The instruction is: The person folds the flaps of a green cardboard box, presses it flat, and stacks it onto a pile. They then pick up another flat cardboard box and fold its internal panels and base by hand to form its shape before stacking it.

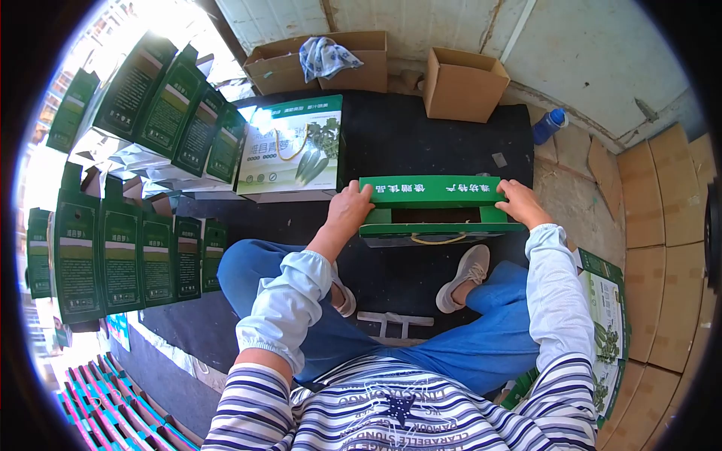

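Note:
A green printed carton (430, 192) stands upright on the black mat in front of me, its top partly open along a dark gap. My left hand (351, 210) pinches the left end of its raised green flap, thumb towards me. At the right end of the same flap, my right hand (524, 204) grips the corner with bent fingers. A yellow cord handle (439, 240) hangs on the carton's near side. Just beyond my left hand lies a finished-looking white and green carton (293, 146) with printed vegetables and a cord loop.
Rows of green cartons (120, 255) stand at the left. Brown boxes (465, 84) and a blue bottle (549, 125) are at the back. Stacked brown cartons (654, 203) line the right. Flat printed cartons (604, 316) lean beside my right leg. Pink-green pieces (120, 406) lie lower left.

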Motion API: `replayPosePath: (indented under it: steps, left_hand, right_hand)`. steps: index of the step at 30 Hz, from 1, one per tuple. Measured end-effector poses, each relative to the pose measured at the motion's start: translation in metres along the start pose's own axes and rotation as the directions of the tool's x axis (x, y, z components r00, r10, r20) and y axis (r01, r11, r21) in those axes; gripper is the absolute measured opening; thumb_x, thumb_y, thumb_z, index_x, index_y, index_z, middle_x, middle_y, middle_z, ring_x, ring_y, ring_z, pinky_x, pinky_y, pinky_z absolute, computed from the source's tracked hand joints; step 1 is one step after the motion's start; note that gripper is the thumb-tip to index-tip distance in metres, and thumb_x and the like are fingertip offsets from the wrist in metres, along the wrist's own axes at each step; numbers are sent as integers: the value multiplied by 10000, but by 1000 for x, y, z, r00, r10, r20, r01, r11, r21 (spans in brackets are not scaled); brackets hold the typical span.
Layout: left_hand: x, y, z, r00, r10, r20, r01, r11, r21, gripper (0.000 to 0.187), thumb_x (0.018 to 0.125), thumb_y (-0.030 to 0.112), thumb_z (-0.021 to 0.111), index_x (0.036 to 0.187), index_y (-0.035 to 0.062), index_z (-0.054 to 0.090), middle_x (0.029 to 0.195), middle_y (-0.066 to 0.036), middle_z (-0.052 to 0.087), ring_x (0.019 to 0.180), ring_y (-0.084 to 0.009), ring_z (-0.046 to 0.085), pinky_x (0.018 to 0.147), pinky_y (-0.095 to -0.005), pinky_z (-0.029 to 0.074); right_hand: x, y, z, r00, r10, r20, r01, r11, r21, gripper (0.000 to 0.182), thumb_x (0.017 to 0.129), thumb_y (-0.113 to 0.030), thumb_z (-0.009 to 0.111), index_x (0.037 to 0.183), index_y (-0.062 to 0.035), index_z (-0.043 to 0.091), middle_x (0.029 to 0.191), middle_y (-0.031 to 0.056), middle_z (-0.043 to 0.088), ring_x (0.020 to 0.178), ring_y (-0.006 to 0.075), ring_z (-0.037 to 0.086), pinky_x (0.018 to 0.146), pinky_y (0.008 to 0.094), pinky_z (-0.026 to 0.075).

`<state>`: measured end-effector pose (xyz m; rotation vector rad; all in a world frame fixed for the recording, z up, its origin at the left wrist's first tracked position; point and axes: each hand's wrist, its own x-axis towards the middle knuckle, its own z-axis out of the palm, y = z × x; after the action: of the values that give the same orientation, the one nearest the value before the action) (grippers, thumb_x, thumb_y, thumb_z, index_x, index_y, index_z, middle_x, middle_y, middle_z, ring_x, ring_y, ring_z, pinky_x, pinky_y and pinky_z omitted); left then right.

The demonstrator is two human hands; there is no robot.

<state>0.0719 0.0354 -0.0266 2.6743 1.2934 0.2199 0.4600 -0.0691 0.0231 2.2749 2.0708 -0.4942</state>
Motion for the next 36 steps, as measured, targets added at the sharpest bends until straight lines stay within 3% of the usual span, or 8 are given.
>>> replayPosePath:
  steps: [2,8,14,17,20,24,33,36]
  left_hand:
    - [6,-1,-1,996,87,36,-89,994,65,309,793,259,688,984,70,535,904,-140,572,801,-297,644,644,-392,530]
    - [19,0,-1,929,139,344,-183,978,99,256,861,252,616,1031,70,556,952,-161,575,837,-321,642,701,-420,523]
    - [31,0,24,900,144,412,-238,953,186,222,882,230,565,1023,60,588,953,-135,617,830,-297,665,667,-375,538]
    - [30,-1,25,904,157,397,-226,965,132,278,876,271,594,1014,32,561,918,-167,600,803,-331,652,662,-421,532]
    - [21,1,9,932,130,338,-176,978,109,227,880,240,577,989,41,575,933,-148,612,825,-308,663,673,-394,541]
    - [11,0,8,974,63,218,-64,998,0,322,870,327,600,948,22,536,892,-181,591,794,-354,640,670,-436,526]
    - [1,-6,11,983,-44,176,59,995,-83,427,810,396,662,931,13,518,883,-185,613,825,-360,626,709,-434,508]
    - [5,-7,14,980,-38,195,53,996,-74,442,786,402,689,932,14,532,887,-180,627,835,-347,635,714,-424,514]
  right_hand:
    - [3,-5,-2,999,-32,4,32,999,-41,305,771,-216,707,991,-80,545,979,131,581,953,325,586,803,421,468]
    - [17,-12,7,991,-5,137,11,999,-43,219,793,-196,686,918,-70,559,975,138,572,940,336,591,790,437,469]
    - [25,-6,24,992,-49,117,64,990,-128,184,800,-194,673,880,-77,555,934,144,559,888,348,581,748,451,456]
    - [23,-8,19,988,-21,153,38,993,-114,189,802,-199,675,907,-76,578,987,137,569,930,333,593,787,435,467]
    - [21,-1,13,986,6,168,-7,1000,6,179,797,-210,667,874,-70,584,947,132,583,895,316,599,760,415,465]
    - [17,21,20,997,15,82,-34,971,235,178,791,-211,657,833,-53,587,874,123,609,848,296,601,724,400,462]
    - [6,3,10,980,186,70,-189,982,25,451,676,-373,772,914,-36,592,908,175,633,877,311,614,756,399,469]
    - [7,-3,12,965,258,52,-261,963,61,485,645,-377,798,909,-8,627,879,175,658,809,284,652,724,374,493]
